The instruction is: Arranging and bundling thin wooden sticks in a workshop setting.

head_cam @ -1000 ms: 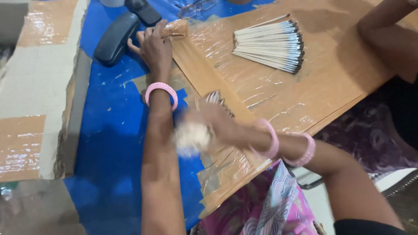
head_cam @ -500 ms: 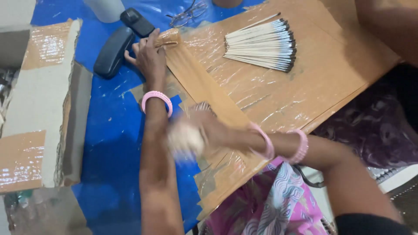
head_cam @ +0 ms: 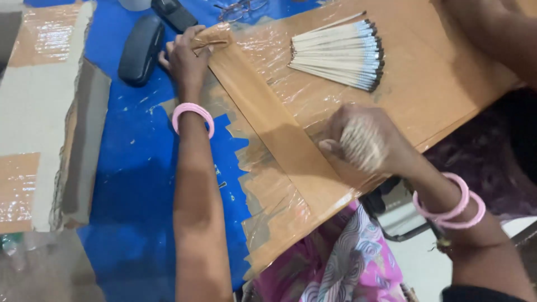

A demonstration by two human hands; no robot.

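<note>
Your right hand (head_cam: pixel 366 142) is closed in a fist around a bundle of thin sticks (head_cam: pixel 361 146); the blur hides their number and which way they point. Your left hand (head_cam: pixel 187 59), far up and to the left of that fist, presses flat with fingers bent on the top end of a long brown strip (head_cam: pixel 274 126), its grip pinching a thin stick (head_cam: pixel 212 43) there. The strip's long axis runs diagonally from your left hand down toward your right hand, which sits just beside its lower stretch. Above your right hand lies one fan of sticks (head_cam: pixel 341 56), dark tips pointing right, too many to count. All rest on a taped cardboard board (head_cam: pixel 442 72) over the blue surface (head_cam: pixel 140 168). Left of your left hand lies one dark case (head_cam: pixel 140 49). You wear one pink bangle (head_cam: pixel 193 112) on the left wrist, two (head_cam: pixel 450 202) on the right.
</note>
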